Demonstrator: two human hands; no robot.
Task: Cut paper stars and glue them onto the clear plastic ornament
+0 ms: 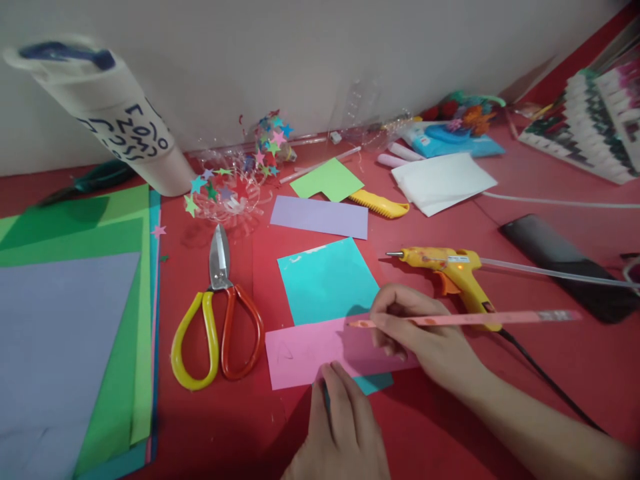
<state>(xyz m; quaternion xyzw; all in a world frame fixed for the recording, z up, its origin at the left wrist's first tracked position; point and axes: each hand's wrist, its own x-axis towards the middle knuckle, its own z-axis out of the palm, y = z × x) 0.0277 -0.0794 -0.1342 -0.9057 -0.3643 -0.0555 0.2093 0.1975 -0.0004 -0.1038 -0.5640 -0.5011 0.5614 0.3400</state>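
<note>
My right hand pinches a pink pencil, its tip close to a pink paper strip. Faint pencil marks show on the strip's left part. With fingers stretched out, my left hand presses on the strip's lower edge. Under the strip lies a turquoise paper piece, showing above and below it. Scissors with one yellow and one red handle rest to the left. Just beyond the right hand is a yellow glue gun with its light on.
Coloured paper sheets are stacked at left, near a white tumbler. Behind are a lilac strip, green paper, a yellow cutter, star garland and folded white paper. A phone lies right.
</note>
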